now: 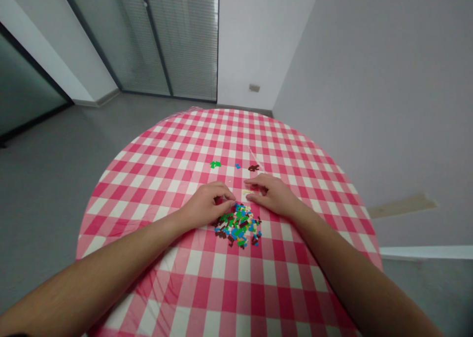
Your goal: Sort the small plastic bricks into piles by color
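A mixed pile of small building bricks [238,226] in green, blue, brown and pale yellow lies on the checked tablecloth. At its far left edge is my left hand [207,203], thumb and index fingertip brought together in a pinch; whatever may be between them is too small to make out. My right hand [275,194] rests just beyond the pile on the right, thumb and fingers apart. Pale yellow pieces [247,192] lie between its thumb and index finger. Farther off are a small green group [215,164], a few blue pieces [237,166] and a brown group [253,168].
The round table [221,287] wears a red-and-white checked cover, wrinkled at the left. A grey wall [388,105] runs close along the right side. Glass partitions with blinds [185,41] stand behind, and grey floor [37,204] lies to the left.
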